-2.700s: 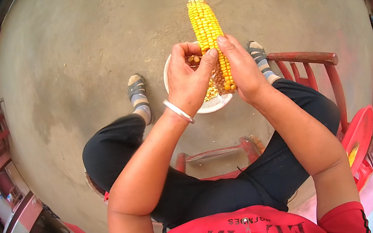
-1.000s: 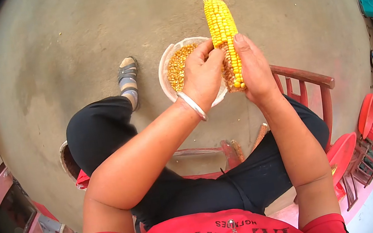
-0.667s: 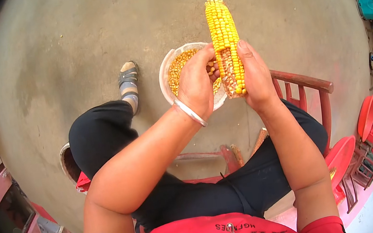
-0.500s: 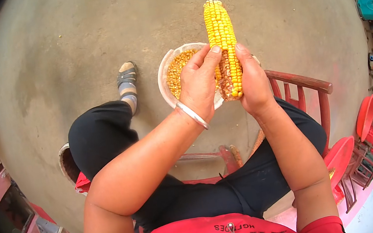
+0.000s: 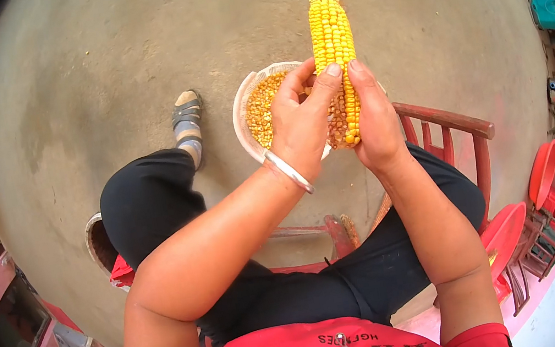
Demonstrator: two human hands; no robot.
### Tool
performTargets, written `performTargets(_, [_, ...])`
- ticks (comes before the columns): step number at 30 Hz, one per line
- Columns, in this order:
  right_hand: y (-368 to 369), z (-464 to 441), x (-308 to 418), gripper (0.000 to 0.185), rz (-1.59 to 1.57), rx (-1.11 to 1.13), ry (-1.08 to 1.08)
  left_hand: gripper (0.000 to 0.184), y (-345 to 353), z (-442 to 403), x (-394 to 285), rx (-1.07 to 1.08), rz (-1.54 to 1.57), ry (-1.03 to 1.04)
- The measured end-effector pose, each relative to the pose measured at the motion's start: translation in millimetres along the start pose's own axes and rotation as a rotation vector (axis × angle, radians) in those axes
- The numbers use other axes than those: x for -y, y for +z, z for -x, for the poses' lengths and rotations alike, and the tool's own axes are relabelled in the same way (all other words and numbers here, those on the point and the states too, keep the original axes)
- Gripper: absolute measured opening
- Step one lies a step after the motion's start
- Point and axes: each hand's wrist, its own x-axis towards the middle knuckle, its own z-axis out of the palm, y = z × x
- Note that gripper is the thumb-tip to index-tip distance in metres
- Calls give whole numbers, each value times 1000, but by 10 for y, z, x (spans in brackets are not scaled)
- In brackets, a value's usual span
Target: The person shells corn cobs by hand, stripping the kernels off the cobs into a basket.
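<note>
A yellow corn cob [image 5: 331,32] is held upright in the frame, its lower left side bare of kernels. My right hand [image 5: 378,115] is wrapped round its lower right side, the thumb along the kernels. On the other side, my left hand [image 5: 301,112], with a white bangle at the wrist, presses its thumb on the kernels near the cob's middle; its other fingers curl behind and are partly hidden. Below both hands, a white basket [image 5: 240,113] holds many loose yellow kernels, its right part covered by my left hand and the cob.
A red wooden chair [image 5: 445,121] stands by my right leg. At the right edge are red round basins [image 5: 545,171], small chairs and a teal object [image 5: 549,12]. A bucket-like container [image 5: 96,245] is beside my left knee. Bare cobs [image 5: 380,212] lie near my right thigh.
Compared with the earlier frames, my left thumb has moved off and back onto the cob, now higher on it. The cob tilts slightly less to the left. The view has shifted since the first frame.
</note>
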Motion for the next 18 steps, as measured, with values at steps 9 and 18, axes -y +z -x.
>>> performTargets(9, [-15,-5,2,35,9,-39,-6,33,-174,-98,100,137,41,28])
performTargets(18, [28,5,-10,33,19,-52,-23,31,-30,-38,48,26,125,-36])
